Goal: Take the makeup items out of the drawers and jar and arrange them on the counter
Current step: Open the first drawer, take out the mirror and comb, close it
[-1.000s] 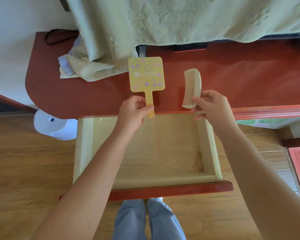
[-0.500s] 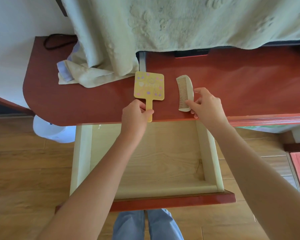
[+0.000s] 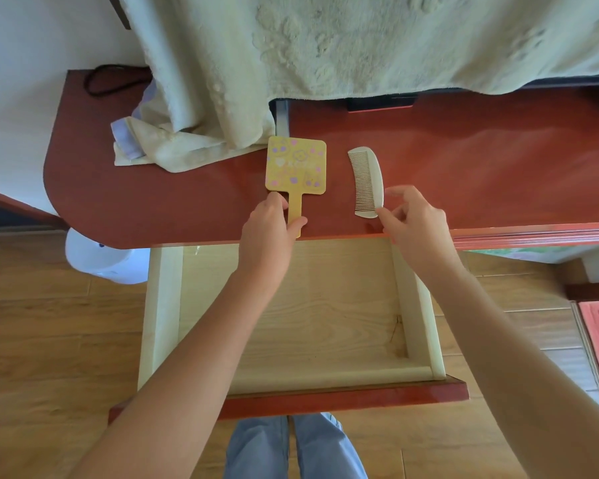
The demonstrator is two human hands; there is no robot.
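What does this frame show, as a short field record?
counter: red wooden counter
items placed: yellow square hand mirror with purple dots, cream curved comb, side by side, apart
left hand: grip on mirror handle
right hand: fingers open, fingertip at comb's near end
drawer: pale wooden drawer pulled out, nothing visible inside

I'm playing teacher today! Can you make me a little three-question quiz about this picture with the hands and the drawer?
1. True or false: the comb lies inside the open drawer.
2. Which hand touches the handle of the yellow hand mirror? A) left hand B) right hand
3. Fill in: the mirror and comb lie on the red ____.

Key: 1 false; 2 A; 3 counter.
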